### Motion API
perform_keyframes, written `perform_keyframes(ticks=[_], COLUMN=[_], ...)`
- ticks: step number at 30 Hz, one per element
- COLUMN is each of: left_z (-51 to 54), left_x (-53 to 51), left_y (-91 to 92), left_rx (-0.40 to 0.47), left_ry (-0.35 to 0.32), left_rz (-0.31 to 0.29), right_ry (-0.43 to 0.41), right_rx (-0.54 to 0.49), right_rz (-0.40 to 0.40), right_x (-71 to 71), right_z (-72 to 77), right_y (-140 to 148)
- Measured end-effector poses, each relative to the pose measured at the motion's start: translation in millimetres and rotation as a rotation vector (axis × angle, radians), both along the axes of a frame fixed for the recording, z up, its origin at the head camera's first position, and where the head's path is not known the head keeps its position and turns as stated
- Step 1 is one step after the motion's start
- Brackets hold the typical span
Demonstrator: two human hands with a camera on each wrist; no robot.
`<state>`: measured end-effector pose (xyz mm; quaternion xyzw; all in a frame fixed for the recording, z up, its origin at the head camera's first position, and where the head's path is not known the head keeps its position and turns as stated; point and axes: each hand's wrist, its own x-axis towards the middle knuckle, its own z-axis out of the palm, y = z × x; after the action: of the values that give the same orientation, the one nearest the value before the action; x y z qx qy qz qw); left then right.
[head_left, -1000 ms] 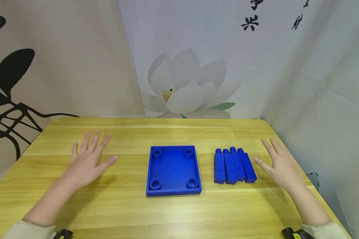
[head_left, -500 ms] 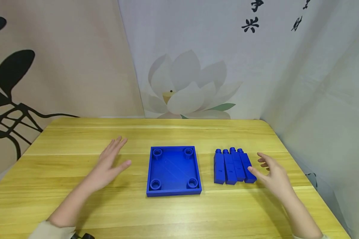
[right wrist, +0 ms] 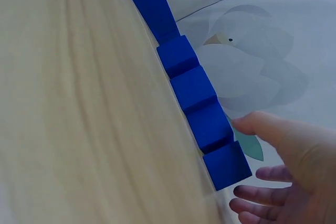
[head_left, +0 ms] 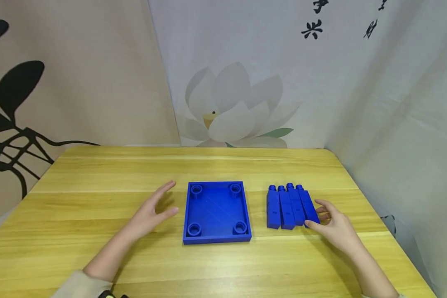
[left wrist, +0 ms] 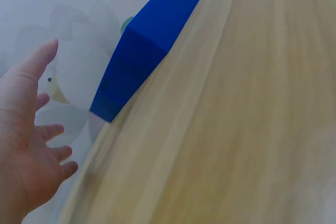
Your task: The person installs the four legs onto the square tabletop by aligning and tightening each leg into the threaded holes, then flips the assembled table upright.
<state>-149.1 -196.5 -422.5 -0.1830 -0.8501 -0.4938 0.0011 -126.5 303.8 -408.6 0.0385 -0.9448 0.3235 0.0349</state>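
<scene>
A square blue tray-like panel (head_left: pixel 217 213) with a round socket at each corner lies in the middle of the table. My left hand (head_left: pixel 149 217) hovers left of it with thumb and fingers spread, holding nothing; a gap separates the fingertips from the panel's edge. To the right, several blue tapered legs (head_left: pixel 286 209) with round knobs at their far ends lie side by side. My right hand (head_left: pixel 335 227) is at the rightmost leg (head_left: pixel 310 207), its thumb over the near end and its fingers along the right side. In the right wrist view, thumb and fingers are parted around the leg ends (right wrist: pixel 227 165); contact is unclear.
The wooden table (head_left: pixel 216 269) carries everything. Behind it hangs a pale curtain (head_left: pixel 246 41) with a printed lotus; another pale curtain (head_left: pixel 406 103) runs along the right edge. Dark plant shapes (head_left: pixel 18 87) mark the left backdrop.
Both hands have moved inward. The left has come toward the panel; the right has come down and left to the rightmost leg, its fingers bending more. The panel and legs lie as before.
</scene>
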Motion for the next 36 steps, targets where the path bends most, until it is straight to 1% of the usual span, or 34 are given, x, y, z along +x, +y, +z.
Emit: perform_keyframes(ticks=[5, 7, 13, 20, 27, 31, 36], left_z=[-8.3, -11.4, -15.9, -19.2, -22.9, -24.1, -24.0], left_x=[-1.6, -2.3, -3.3, -3.6, -3.3, -3.1, -3.0], left_y=[7.2, 8.9, 11.7, 13.8, 16.9, 17.4, 16.6], left_rx=[0.048, 0.064, 0.06, 0.033, -0.007, -0.026, -0.035], left_ry=[-0.045, -0.051, -0.062, -0.05, -0.005, 0.002, 0.006], left_rz=[-0.048, -0.063, -0.085, -0.114, -0.136, -0.132, -0.121], right_ry=[-0.038, -0.036, -0.046, -0.041, -0.026, -0.01, 0.018], right_rx=[-0.02, -0.019, -0.005, -0.015, -0.012, -0.004, -0.02], right_rz=[-0.004, -0.008, -0.03, -0.054, -0.07, -0.099, -0.142], right_x=[0.0, -0.8, -1.2, 0.4, 1.5, 2.6, 3.8], right_z=[-4.1, -5.4, -7.4, -8.4, -10.9, -11.9, -13.7], right_y=[-1, -2, -3, -4, -6, -8, -13])
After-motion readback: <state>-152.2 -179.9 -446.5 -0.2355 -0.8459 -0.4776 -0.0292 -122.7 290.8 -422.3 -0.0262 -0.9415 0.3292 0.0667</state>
